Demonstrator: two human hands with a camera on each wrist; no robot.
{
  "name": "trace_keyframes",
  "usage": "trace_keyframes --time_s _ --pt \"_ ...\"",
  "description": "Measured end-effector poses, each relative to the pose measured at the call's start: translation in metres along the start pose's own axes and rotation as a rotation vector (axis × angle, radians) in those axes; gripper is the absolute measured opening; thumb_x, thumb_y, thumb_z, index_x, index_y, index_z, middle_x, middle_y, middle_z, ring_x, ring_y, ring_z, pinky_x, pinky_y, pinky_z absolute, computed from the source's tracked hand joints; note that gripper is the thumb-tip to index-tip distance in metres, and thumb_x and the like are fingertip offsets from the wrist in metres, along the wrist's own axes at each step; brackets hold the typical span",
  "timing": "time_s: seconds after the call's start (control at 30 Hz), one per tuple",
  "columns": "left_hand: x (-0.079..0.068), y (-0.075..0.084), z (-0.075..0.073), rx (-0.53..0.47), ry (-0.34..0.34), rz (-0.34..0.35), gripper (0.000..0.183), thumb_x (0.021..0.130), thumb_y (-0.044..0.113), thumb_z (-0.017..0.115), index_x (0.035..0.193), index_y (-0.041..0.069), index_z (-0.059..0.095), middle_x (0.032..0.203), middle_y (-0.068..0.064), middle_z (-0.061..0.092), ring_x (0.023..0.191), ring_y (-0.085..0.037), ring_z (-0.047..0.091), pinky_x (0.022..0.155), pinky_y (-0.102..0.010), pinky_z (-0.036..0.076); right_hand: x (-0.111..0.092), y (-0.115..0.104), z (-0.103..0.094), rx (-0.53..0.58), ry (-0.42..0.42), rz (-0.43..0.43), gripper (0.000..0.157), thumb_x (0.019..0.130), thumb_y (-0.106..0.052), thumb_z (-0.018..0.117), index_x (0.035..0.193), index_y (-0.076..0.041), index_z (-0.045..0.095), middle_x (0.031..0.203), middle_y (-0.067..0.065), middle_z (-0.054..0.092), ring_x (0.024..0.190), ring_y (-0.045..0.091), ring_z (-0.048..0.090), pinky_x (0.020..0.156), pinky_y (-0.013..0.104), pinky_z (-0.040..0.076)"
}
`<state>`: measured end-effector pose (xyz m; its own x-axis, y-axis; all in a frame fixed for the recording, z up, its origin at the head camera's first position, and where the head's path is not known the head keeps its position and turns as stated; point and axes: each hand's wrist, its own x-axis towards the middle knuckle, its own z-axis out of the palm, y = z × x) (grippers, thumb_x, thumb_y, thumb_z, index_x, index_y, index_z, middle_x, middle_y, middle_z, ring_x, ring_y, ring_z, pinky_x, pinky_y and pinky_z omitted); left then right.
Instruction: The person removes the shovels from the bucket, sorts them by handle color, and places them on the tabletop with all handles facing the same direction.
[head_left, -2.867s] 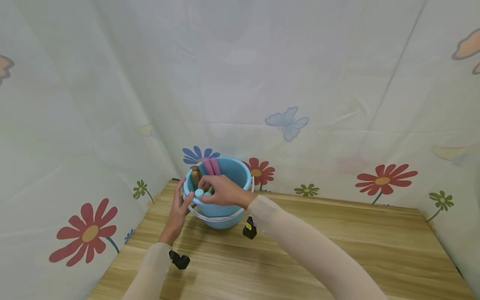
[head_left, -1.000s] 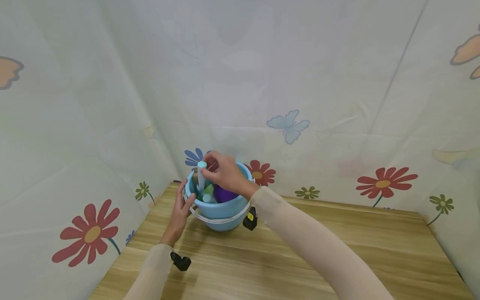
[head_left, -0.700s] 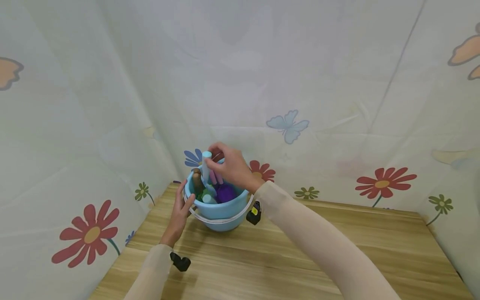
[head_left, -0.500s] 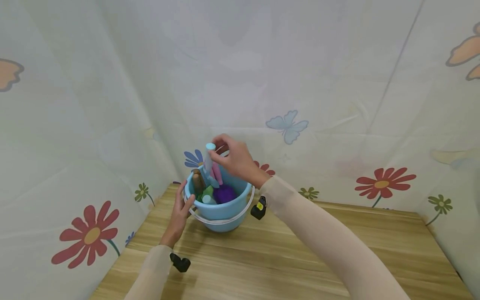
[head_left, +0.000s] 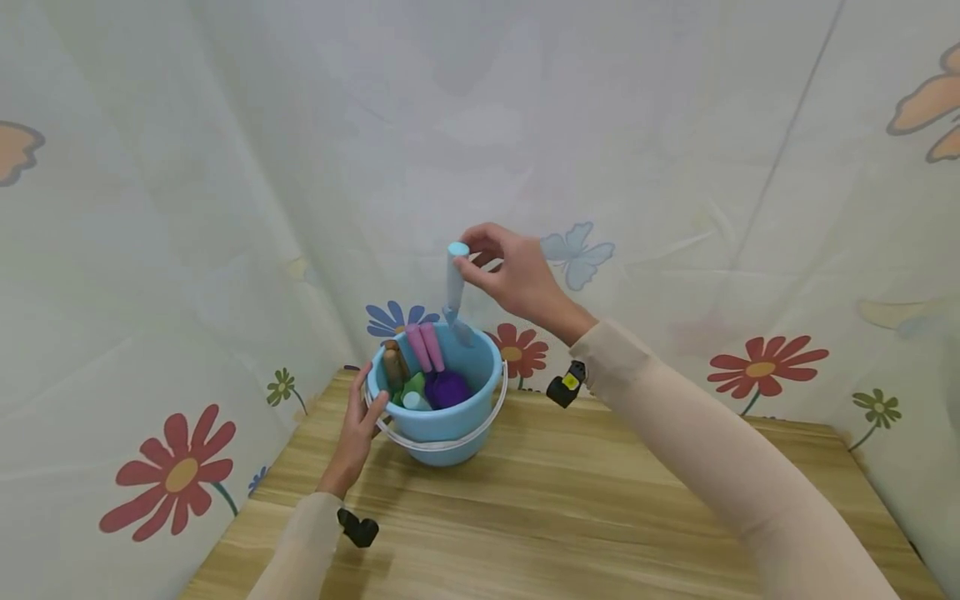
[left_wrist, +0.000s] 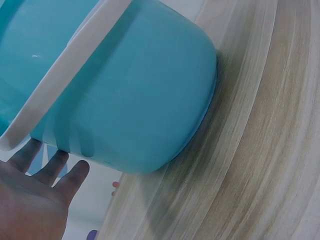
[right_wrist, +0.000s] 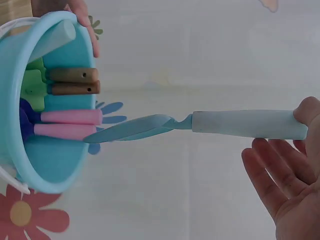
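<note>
My right hand [head_left: 517,271] is raised above the light-blue bucket [head_left: 450,429] and pinches a trowel [head_left: 455,287] near the top of its pale blue handle. The trowel hangs upright, its blue blade [right_wrist: 135,128] pointing down, and the tip is still at the bucket's opening in the head view. At the bucket's left side, my left hand [head_left: 356,433] rests against the wall, thumb near the front rim. In the left wrist view its fingers [left_wrist: 72,180] look nearly straight, touching the outside.
Inside the bucket are two pink handles [right_wrist: 70,117], brown handles [right_wrist: 75,82] on green heads, a purple head [head_left: 450,389] and another pale blue handle [head_left: 416,402]. A white bail [head_left: 450,443] hangs across its front. Behind the wooden table [head_left: 600,500] hangs a flowered curtain [head_left: 465,125].
My right hand reached into the bucket, took the trowel by its handle and lifted it up and to the right. The left hand stays at the bucket's side.
</note>
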<state>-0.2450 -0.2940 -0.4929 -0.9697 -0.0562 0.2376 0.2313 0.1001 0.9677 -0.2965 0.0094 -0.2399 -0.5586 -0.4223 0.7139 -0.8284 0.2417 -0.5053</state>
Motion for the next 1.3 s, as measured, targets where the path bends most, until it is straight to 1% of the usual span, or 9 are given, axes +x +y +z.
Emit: trace_keyframes --time_s 0.17,0.37,0.53,0.67,0.8,0.93,1.0,1.13,1.3 --pt "-0.001 0.004 0.000 0.015 0.000 0.002 0.065 0.111 0.036 0.045 0.165 0.032 0.009 0.170 -0.009 0.006 0.149 -0.038 0.024 0.110 -0.070 0.032 -0.002 -0.003 -0.027 -0.005 0.037 0.010 0.025 0.096 -0.015 0.075 0.117 -0.005 0.067 0.105 0.004 0.077 0.089 0.013 0.072 0.078 0.034 0.059" --pt "-0.003 0.005 -0.002 0.001 -0.004 0.012 0.064 0.111 0.034 0.045 0.165 0.031 0.009 0.170 -0.009 0.008 0.149 -0.038 0.024 0.110 -0.069 0.032 -0.010 0.000 -0.056 -0.024 0.061 0.041 0.026 0.095 -0.016 0.076 0.117 -0.005 0.069 0.104 0.004 0.077 0.089 0.014 0.073 0.077 0.035 0.060" --pt "-0.004 0.004 -0.004 0.013 -0.004 0.026 0.065 0.111 0.035 0.044 0.165 0.030 0.008 0.170 -0.010 0.008 0.148 -0.038 0.024 0.109 -0.070 0.032 -0.021 0.005 -0.079 -0.078 0.086 0.048 0.029 0.094 -0.017 0.078 0.119 -0.006 0.069 0.103 0.004 0.078 0.087 0.014 0.073 0.074 0.028 0.059" --pt "-0.006 0.003 -0.005 0.025 0.003 0.020 0.066 0.111 0.035 0.044 0.166 0.029 0.008 0.170 -0.010 0.007 0.148 -0.038 0.024 0.108 -0.070 0.033 -0.035 0.012 -0.094 -0.107 0.113 0.072 0.030 0.094 -0.017 0.077 0.121 -0.008 0.068 0.105 0.005 0.078 0.086 0.019 0.074 0.073 0.022 0.058" --pt "-0.007 0.004 -0.007 0.029 0.004 0.016 0.066 0.111 0.035 0.044 0.166 0.029 0.007 0.170 -0.010 0.006 0.148 -0.039 0.024 0.108 -0.069 0.034 -0.049 0.020 -0.104 -0.117 0.134 0.106 0.032 0.094 -0.015 0.077 0.124 -0.011 0.067 0.106 0.007 0.077 0.087 0.018 0.074 0.074 0.018 0.057" --pt "-0.008 0.006 -0.009 0.034 0.008 0.015 0.067 0.111 0.036 0.045 0.166 0.028 0.007 0.170 -0.010 0.007 0.148 -0.038 0.023 0.108 -0.070 0.034 -0.066 0.027 -0.109 -0.121 0.141 0.102 0.034 0.093 -0.011 0.078 0.125 -0.012 0.067 0.104 0.008 0.077 0.087 0.008 0.072 0.076 0.016 0.056" --pt "-0.009 0.006 -0.010 0.034 0.009 0.016 0.067 0.111 0.036 0.045 0.166 0.027 0.007 0.170 -0.010 0.007 0.148 -0.039 0.023 0.108 -0.070 0.033 -0.074 0.032 -0.112 -0.120 0.142 0.102 0.034 0.092 -0.010 0.078 0.124 -0.010 0.068 0.103 0.008 0.077 0.087 0.005 0.072 0.077 0.015 0.055" --pt "-0.010 0.006 -0.011 0.035 0.007 0.013 0.067 0.111 0.037 0.045 0.165 0.025 0.007 0.170 -0.009 0.007 0.148 -0.039 0.024 0.108 -0.069 0.034 -0.093 0.043 -0.118 -0.093 0.148 0.134 0.031 0.092 -0.008 0.078 0.121 -0.008 0.069 0.103 0.010 0.076 0.085 0.006 0.073 0.075 0.016 0.057" --pt "-0.010 0.004 -0.012 0.037 0.008 0.020 0.065 0.111 0.038 0.044 0.165 0.030 0.009 0.170 -0.010 0.008 0.148 -0.038 0.024 0.107 -0.069 0.035 -0.116 0.053 -0.127 -0.071 0.157 0.185 0.029 0.092 -0.005 0.078 0.119 -0.007 0.070 0.102 0.014 0.073 0.084 0.006 0.073 0.072 0.018 0.057"
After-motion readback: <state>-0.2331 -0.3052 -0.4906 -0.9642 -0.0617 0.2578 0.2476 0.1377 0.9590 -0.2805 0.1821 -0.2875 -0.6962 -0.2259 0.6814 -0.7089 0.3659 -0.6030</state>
